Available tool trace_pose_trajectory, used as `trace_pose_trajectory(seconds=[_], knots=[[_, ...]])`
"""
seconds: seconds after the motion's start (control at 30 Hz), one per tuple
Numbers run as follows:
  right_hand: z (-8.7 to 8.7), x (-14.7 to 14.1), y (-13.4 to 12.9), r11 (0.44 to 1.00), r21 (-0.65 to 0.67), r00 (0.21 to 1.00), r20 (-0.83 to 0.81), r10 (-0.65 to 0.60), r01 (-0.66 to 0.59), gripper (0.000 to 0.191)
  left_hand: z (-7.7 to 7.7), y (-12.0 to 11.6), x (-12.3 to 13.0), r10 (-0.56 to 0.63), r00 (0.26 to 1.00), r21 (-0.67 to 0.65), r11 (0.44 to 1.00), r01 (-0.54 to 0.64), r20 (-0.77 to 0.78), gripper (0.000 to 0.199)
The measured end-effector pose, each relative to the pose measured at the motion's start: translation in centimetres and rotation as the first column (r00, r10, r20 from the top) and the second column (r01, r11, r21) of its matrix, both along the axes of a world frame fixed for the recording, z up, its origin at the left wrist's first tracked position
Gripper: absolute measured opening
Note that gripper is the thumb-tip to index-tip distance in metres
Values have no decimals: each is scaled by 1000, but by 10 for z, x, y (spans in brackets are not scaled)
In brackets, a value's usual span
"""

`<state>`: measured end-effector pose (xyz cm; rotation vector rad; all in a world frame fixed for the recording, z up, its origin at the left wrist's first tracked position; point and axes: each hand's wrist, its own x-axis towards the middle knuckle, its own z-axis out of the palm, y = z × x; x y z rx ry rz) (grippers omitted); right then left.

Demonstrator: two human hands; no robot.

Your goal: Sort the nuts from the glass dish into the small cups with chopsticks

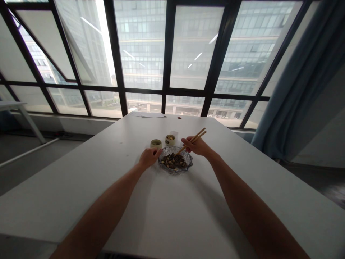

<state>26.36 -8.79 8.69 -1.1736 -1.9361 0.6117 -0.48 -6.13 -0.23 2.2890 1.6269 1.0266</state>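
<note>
My right hand (pixel 198 145) is closed around a pair of wooden chopsticks (pixel 185 146), whose tips reach down into a clear, faceted glass bowl (pixel 190 164). Inside the bowl lies a mix of dark brown and pale pieces (pixel 174 162), perhaps seeds and nuts, too small to name surely. At the bowl's left rim, my left hand (pixel 148 157) is closed with thumb and fingers against the edge. Just behind the bowl stand two small pale cups: the left cup (pixel 156 145) has contents I cannot make out, and the right cup (pixel 170 143), with dark lettering, holds pale pieces.
A whitish translucent item (pixel 174 133) stands behind the right cup. Paper sheets (pixel 147 114) lie at the white table's (pixel 113 201) far edge, below large windows. A blue curtain (pixel 291 82) hangs at the right, and another white table (pixel 12 105) stands at the left.
</note>
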Motion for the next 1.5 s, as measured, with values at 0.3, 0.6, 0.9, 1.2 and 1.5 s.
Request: trace_pose_trajectory(seconds=[0.3,0.6,0.9,1.2,1.5], knots=[[0,1,1,1000,2,995,94,14,-14,55,-2,3,0,-28,998,-29,999,26,-54,50],[2,0,-2,1000,14,999,36,27,-27,55,2,-2,1,-27,998,-46,999,24,-57,48],[-1,3,5,996,-86,978,-204,-37,20,60,1,0,0,-31,998,-48,998,28,-58,49],[0,17,13,961,-189,899,-355,-257,200,57,3,-2,1,-30,998,-54,998,27,-52,47],[3,18,13,968,-148,880,-406,-247,204,58,5,-4,1,-7,998,-2,1000,7,-55,42]])
